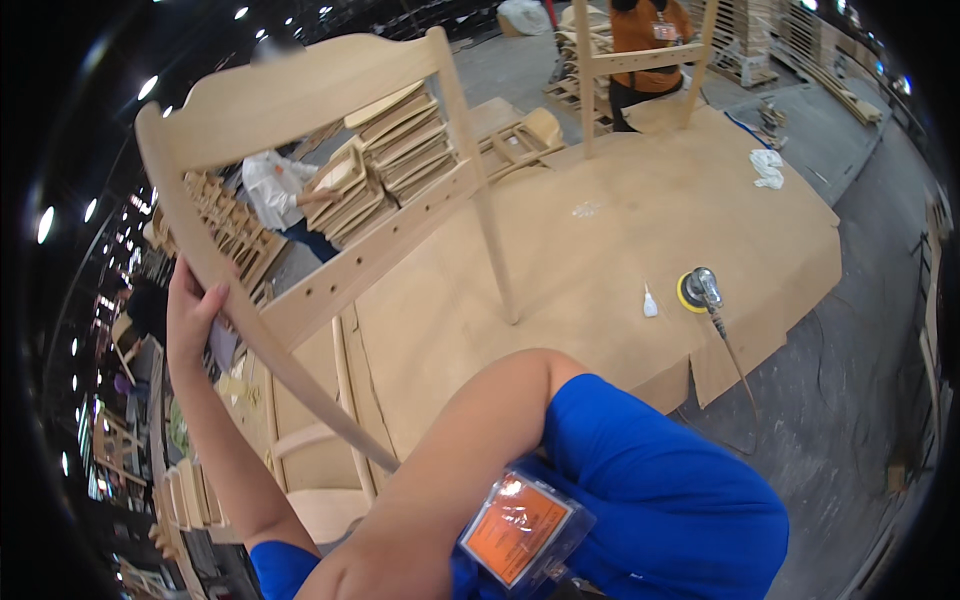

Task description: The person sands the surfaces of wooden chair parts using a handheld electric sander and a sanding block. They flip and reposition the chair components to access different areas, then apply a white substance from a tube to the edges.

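A pale wooden chair-back frame [345, 270] stands tilted over the table, with a curved top rail and a lower rail drilled with several holes. Its right post touches the table top; the foot of its left post ends beside my right arm. My left hand [193, 308] wraps round the left post below the top rail, thumb on the near side. A thin greyish sheet [222, 345] shows just under that hand; whether I hold it is unclear. My right forearm crosses low in front of my body, and its hand is out of the picture.
Brown paper covers the table [610, 240]. On it lie an air sander [703, 289] with a hose off the edge, a small white bottle [649, 302] and a crumpled white cloth [768, 168]. Stacked chair parts [400, 140] and two people stand beyond.
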`<state>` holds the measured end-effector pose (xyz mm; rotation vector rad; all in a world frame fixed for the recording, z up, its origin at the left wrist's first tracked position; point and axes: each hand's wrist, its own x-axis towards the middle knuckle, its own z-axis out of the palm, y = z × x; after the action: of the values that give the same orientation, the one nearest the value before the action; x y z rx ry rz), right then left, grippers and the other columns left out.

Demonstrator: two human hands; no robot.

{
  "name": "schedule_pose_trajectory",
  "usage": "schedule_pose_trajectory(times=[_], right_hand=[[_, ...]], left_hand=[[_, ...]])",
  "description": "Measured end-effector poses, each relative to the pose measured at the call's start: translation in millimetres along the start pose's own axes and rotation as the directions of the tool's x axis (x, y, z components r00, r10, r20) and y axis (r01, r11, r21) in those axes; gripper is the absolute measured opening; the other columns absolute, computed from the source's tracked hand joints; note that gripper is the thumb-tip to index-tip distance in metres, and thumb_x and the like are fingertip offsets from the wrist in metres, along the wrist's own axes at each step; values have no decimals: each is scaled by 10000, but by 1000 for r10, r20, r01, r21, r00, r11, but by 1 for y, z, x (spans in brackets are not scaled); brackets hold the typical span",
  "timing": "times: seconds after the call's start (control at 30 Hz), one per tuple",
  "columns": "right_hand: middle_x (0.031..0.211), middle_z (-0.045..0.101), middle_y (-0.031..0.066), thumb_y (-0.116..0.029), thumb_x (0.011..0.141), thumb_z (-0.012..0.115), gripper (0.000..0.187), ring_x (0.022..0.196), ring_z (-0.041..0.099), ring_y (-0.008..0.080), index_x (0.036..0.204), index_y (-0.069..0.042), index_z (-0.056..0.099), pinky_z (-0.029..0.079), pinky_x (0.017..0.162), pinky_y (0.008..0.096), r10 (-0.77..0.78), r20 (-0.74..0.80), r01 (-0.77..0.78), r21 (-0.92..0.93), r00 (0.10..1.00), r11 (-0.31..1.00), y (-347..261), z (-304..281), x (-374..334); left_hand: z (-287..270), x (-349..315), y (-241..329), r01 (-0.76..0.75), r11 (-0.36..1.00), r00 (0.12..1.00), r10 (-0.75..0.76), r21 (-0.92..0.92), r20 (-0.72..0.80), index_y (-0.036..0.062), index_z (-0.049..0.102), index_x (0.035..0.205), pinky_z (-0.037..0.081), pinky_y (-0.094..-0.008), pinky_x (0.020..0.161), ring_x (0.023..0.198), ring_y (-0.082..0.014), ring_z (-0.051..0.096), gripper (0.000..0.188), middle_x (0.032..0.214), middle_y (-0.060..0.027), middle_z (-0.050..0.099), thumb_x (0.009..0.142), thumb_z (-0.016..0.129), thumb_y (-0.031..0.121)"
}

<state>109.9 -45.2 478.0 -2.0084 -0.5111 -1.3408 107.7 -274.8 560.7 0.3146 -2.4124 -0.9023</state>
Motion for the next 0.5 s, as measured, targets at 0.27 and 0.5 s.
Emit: schedule_pose_trajectory(times=[0.27,0.5], right_hand=[[953,549,133,-226,951,490,297,851,544,204,1097,-8,631,438,775,318,83,237,-81,-21,968,997,33,-15,9],[963,552,110,-201,942,510,295,886,550,196,1145,-14,613,436,812,317,58,435,-120,116,899,986,28,-6,5]], left_hand=[[-10,-19,-6,-12,999,1000,12,45,-10,4,354,1351,460,-263,782,839,-150,577,873,913,-85,604,669,766,361],[-17,-65,-11,96,995,992,-98,-27,-83,-4,352,1329,470,-273,762,840,-154,583,891,933,-97,614,614,788,299]])
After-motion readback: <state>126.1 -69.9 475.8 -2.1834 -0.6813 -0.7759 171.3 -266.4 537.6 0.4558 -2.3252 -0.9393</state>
